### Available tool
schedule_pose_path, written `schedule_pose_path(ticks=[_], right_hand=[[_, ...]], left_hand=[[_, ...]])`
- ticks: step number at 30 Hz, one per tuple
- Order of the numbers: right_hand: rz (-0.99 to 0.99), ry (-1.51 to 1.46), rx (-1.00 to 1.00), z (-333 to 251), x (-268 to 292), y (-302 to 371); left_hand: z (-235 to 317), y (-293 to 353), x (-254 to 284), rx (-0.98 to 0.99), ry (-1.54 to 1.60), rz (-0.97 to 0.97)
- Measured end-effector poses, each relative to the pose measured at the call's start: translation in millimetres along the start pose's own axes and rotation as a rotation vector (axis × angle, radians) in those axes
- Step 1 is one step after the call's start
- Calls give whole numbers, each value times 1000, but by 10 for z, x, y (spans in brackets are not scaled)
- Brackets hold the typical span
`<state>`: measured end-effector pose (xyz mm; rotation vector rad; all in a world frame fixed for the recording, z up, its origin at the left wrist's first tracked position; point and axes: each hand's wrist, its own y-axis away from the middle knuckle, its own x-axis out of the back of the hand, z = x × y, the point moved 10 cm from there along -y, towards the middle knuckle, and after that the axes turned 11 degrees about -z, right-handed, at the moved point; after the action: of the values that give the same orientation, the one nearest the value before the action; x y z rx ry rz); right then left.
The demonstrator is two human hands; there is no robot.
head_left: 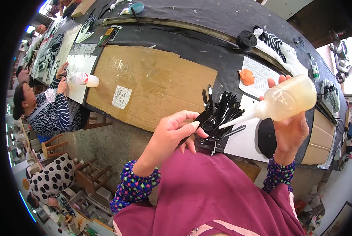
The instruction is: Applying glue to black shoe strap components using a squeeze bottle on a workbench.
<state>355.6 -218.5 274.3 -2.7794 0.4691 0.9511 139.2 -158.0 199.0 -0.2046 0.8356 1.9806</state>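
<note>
My left hand (176, 128) is closed, pinching a dark flat strip (204, 117) between thumb and fingers. Beyond it, a heap of shiny black strips (227, 112) lies at the table's near edge. My right hand (289, 131) grips a translucent squeeze bottle (290, 98) with pale yellowish contents. The bottle is tilted on its side, and its long tapered nozzle points left and slightly down, above the right part of the heap. Under the bottle are a white sheet (240, 143) and a black rounded piece (267, 135).
A large brown cardboard sheet (144, 74) covers the table to the left. At far left sits a co-worker (46, 102) near another bottle (87, 80). Printed paper (258, 70) carries an orange scrap (246, 77). A black spool (246, 40) and a small glass bottle (314, 69) stand farther back.
</note>
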Motion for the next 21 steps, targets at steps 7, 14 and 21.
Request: schedule_pose_path(ticks=[7,14,21], right_hand=[[-26,66,22,-68,39,41],[21,147,9,-92,-74,-39],[102,251,99,-239,68,-6]], left_hand=[[32,-48,30,35,-97,-60],[170,-107,-9,106,-115,-84],[153,-218,-39,112,-83,-126]])
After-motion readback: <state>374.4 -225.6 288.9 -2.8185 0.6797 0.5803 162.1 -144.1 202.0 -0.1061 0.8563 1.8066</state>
